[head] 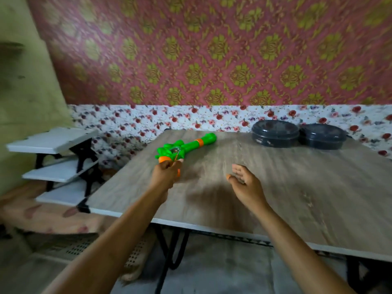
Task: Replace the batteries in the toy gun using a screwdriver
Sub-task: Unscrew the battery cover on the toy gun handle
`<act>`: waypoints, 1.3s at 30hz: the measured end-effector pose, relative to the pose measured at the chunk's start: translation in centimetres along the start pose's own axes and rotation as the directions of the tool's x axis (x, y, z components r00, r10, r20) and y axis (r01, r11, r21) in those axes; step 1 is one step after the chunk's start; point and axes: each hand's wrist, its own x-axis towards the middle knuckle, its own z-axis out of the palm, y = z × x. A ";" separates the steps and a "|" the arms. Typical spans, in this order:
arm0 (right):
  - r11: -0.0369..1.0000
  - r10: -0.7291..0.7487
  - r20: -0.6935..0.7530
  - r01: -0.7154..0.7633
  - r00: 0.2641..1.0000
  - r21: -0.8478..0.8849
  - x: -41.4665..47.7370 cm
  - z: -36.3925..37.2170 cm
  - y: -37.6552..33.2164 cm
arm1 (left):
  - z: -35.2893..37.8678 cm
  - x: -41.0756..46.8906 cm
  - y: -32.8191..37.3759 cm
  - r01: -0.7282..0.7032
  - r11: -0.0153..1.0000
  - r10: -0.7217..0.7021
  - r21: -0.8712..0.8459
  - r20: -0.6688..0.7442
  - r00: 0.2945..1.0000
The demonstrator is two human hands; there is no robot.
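- The green plastic toy gun with orange bands (186, 145) lay flat on the grey wood-grain tabletop (275, 187), toward its far left part, barrel aimed at the back wall and the orange grip end nearest the person.
- The left hand (167, 172) was closed at that grip end, fingers curled around something; a thin shaft (177, 154), probably the screwdriver, ran up from the fist across the gun's body. The frame was blurred, so I could not tell whether the fist also gripped the gun's handle.
- Judging by that pose, the hand was either bringing the tool to the body of the gun, where a battery cover would likely sit, or steadying the toy; no cover or screw could be made out.
- The right hand (244, 181) hovered empty above the table, well apart from the gun, fingers loosely spread and slightly cupped, seemingly ready to reach over and brace the toy.
- Two dark round lidded containers (275, 133), (322, 136) stood side by side, just about touching, at the far right edge of the table; their lids were on and their contents were hidden.
- No loose batteries showed anywhere on the table, so the swap appeared barely begun.
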 end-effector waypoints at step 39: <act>0.772 0.393 0.140 -0.409 0.909 0.486 4.4 -1.4 4.0 | 10.0 0.7 -2.7 -0.027 0.990 0.011 0.140 0.109 0.994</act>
